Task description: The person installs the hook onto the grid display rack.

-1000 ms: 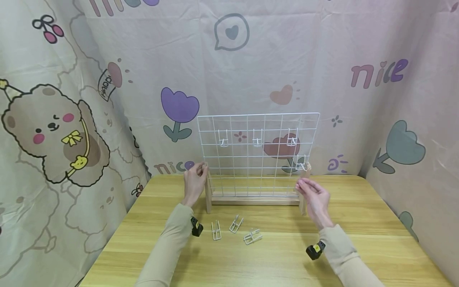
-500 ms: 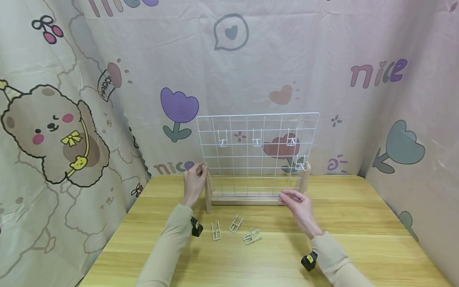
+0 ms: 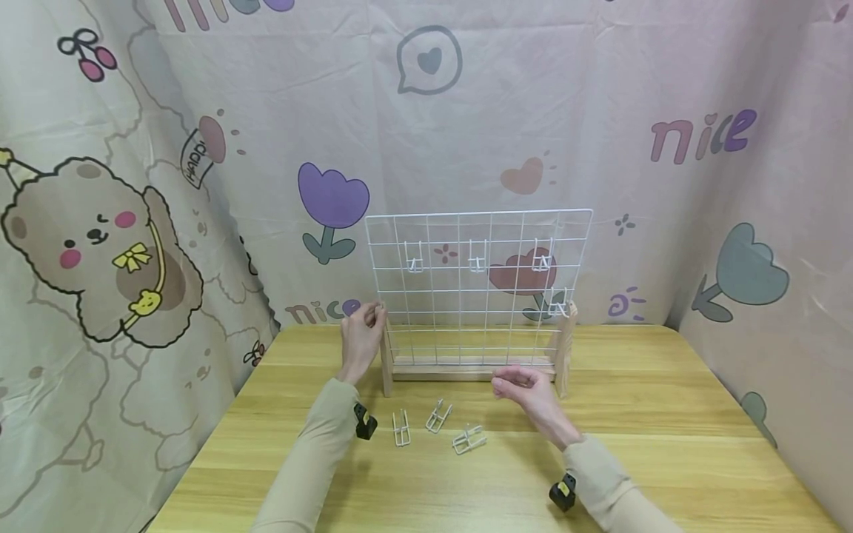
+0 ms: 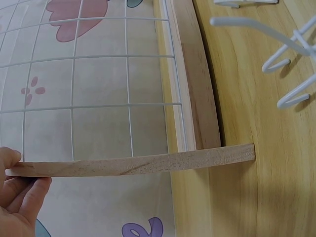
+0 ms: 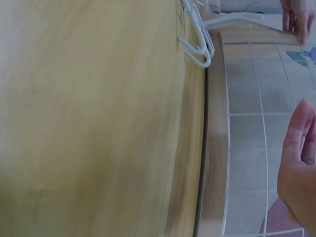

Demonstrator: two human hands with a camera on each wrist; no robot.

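My left hand (image 3: 363, 337) pinches the top of the left wooden upright (image 4: 133, 164) of a stand that bears a white wire grid panel (image 3: 480, 213). In the left wrist view the fingers and thumb lie on either side of that upright. My right hand (image 3: 533, 396) is in front of the stand's wooden base bar (image 3: 453, 373), its fingers extended and nothing visible in them. On the table, left of it, lie three loose white wire hooks: one at left (image 3: 401, 429), one in the middle (image 3: 438, 417), one at right (image 3: 469, 440).
Several white hooks hang on the grid: three along an upper row, such as the middle hook (image 3: 477, 263), and a lower hook (image 3: 558, 308) by the right upright (image 3: 565, 355). The stand is on a wooden table (image 3: 653, 414), with a printed curtain (image 3: 466, 133) behind.
My right hand has left the right upright and moved left and toward me, nearer the loose hooks. The left hand, grid and hooks stay in place.
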